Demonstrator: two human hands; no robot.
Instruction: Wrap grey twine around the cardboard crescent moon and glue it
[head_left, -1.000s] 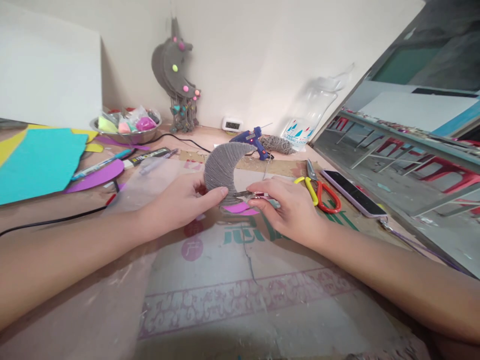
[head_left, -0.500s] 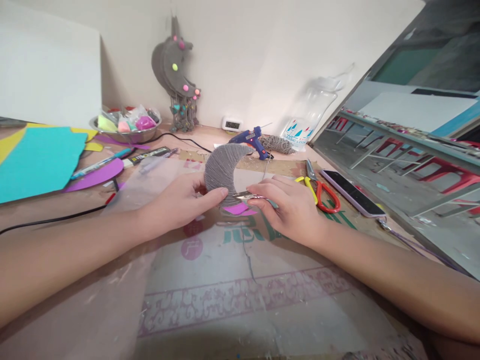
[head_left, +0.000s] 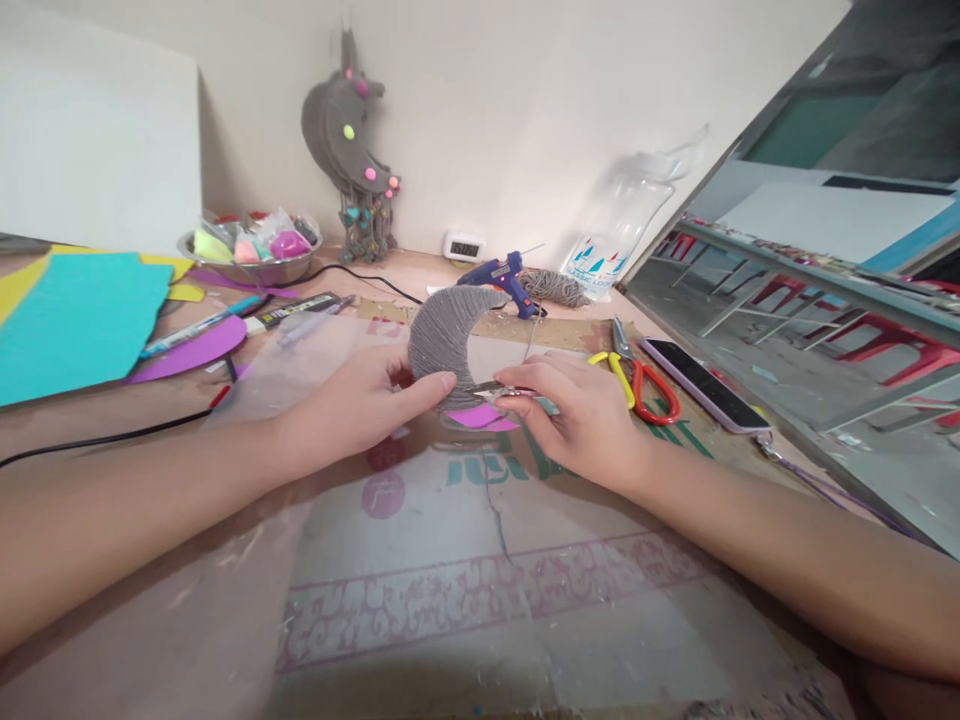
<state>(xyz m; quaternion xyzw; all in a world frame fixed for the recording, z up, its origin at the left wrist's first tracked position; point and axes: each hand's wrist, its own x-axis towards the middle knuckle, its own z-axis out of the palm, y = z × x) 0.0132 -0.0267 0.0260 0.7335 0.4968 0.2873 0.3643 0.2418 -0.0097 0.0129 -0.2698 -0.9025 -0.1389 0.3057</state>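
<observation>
One yarn-wrapped crescent is gripped between the thumb and fingers of the left hand; at its lower end, one small metal tool is pinched by the right hand. Beyond the fingers are set one glue gun, one yarn ball and one clear container printed "CLASSIC LOO…", and one phone is laid to their right.

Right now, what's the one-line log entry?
left hand: holds gray crescent | right hand: holds pointed metal tool near crescent's lower end | blue glue gun: behind crescent
</observation>
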